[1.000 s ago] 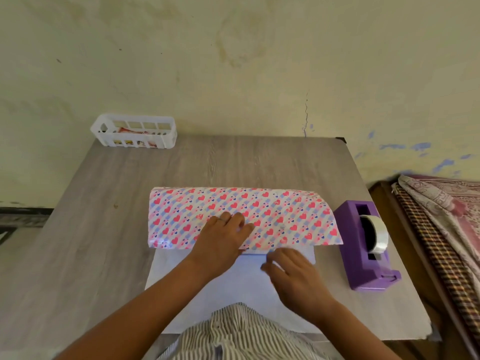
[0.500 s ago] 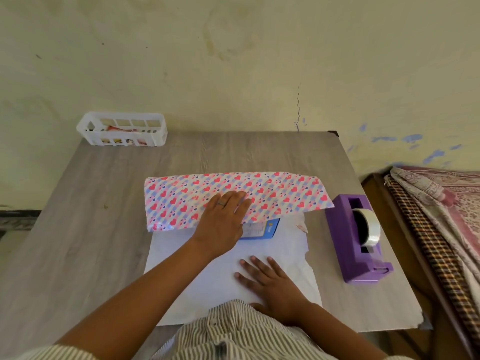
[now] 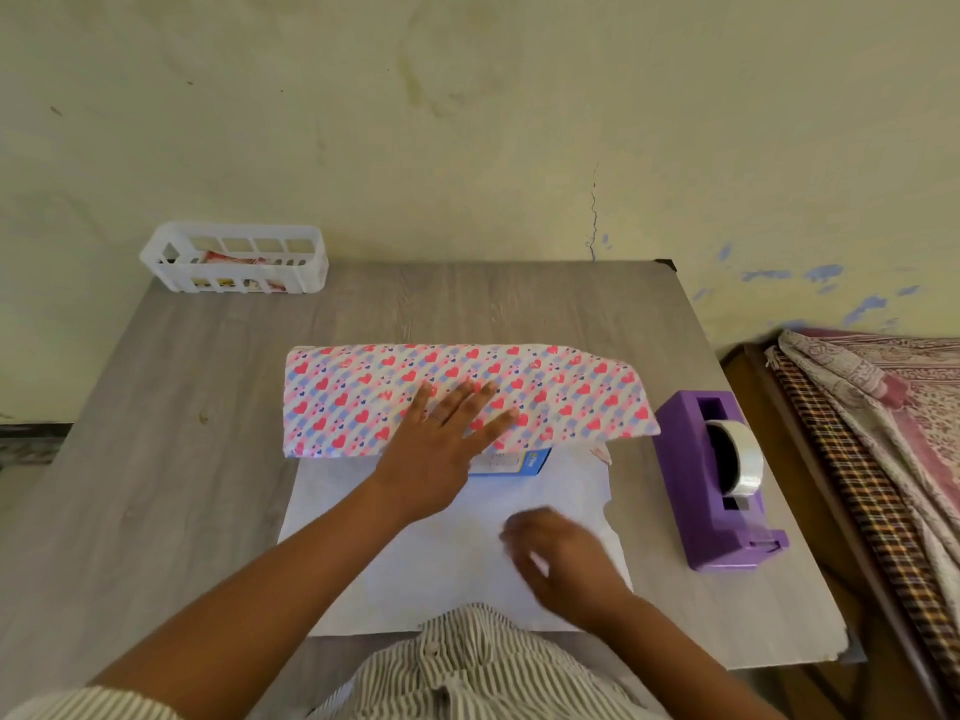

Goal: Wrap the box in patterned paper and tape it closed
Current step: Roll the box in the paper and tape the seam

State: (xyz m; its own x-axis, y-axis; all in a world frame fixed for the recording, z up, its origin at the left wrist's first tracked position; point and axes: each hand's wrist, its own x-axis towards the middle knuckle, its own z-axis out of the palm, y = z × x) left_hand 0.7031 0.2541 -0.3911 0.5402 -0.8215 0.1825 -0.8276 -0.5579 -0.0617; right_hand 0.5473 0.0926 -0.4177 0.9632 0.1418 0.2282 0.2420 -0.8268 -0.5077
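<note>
Head view: table (image 3: 218, 459) carries the paper (image 3: 561, 392), its far flap folded over the box (image 3: 524, 462), whose blue corner peeks out. Left hand (image 3: 441, 449) lies flat with straight fingers on the flap, likely pinning it. Right hand (image 3: 561, 558) is blurred over the white near half; its grip can't be told. Dispenser (image 3: 722, 480) sits right.

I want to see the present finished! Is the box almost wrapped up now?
Not yet. Done: the far flap of heart paper is folded over the box, whose blue edge peeks out. In hand: the left hand presses that flap flat; the right hand is blurred above the plain white near half of the sheet. Left: fold that half over, close the ends, and add tape from the purple dispenser.
</note>
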